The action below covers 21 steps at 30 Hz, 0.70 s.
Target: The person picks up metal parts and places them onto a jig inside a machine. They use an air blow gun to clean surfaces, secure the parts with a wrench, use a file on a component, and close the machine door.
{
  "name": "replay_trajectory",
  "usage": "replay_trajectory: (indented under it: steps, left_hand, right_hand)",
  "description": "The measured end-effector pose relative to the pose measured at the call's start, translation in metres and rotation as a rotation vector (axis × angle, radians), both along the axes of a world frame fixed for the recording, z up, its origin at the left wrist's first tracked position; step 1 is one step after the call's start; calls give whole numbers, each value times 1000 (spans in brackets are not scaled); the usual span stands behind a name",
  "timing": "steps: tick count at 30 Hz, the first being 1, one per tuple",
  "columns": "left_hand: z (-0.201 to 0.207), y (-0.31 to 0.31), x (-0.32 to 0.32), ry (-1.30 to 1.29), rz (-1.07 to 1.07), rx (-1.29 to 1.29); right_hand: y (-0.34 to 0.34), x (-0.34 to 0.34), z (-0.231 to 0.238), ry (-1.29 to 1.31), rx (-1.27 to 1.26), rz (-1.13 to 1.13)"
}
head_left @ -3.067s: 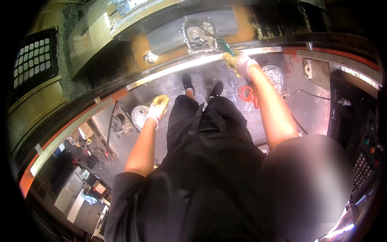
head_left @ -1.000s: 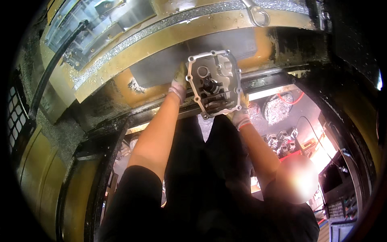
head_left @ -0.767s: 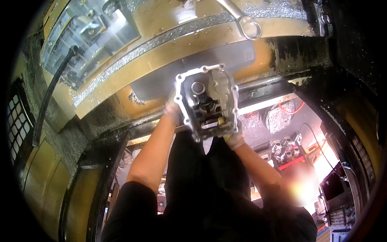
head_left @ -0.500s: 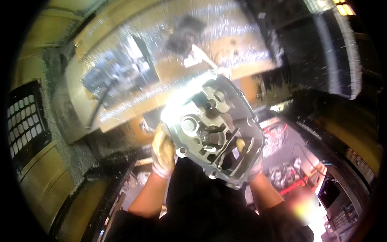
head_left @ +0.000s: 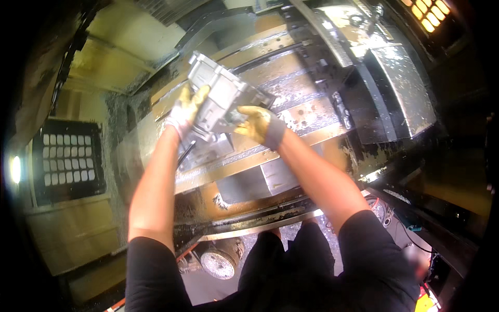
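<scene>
A grey cast-metal housing (head_left: 218, 91) is held up at a tilt over the machine table, its outer walls toward me and its hollow side out of sight. My left hand (head_left: 189, 106), in a yellow-and-white work glove, grips its left side with the thumb and fingers apart across the wall. At the lower right side, my right hand (head_left: 255, 124) holds it in a like glove with a dark cuff; some fingertips are hidden behind the casting. Just below the housing is a grey metal fixture (head_left: 214, 152), partly covered by it.
The machine table (head_left: 306, 112) has long slots and wet metal chips. A slanted metal cover (head_left: 403, 88) stands at the right. A grated dark panel (head_left: 70, 158) is on the left wall. The machine's front sill (head_left: 260, 228) runs before my legs, with a round drum-like part (head_left: 218, 264) below.
Both hands have carried the housing forward and to the left, away from my body and over the table. It has turned, so its ribbed hollow inside no longer shows.
</scene>
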<state>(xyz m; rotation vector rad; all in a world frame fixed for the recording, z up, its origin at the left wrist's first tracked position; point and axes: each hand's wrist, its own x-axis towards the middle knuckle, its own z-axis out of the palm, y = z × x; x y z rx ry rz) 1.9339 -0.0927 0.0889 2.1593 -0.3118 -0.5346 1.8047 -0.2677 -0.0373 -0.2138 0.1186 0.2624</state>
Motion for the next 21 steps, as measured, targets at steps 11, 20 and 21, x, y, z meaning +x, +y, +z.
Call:
replay_trajectory:
  steps: [11,20,21]
  left_hand:
    - [13,-131,63,-34,-317,65]
    - [11,-186,37,8,-353,-20]
    - [8,-191,35,6,-357,-25]
  right_hand:
    - [-56,25,-35,-49,16,-307]
    - [-97,7,-34,31,9,-408]
    - [-102,6,-38,20,10,-409]
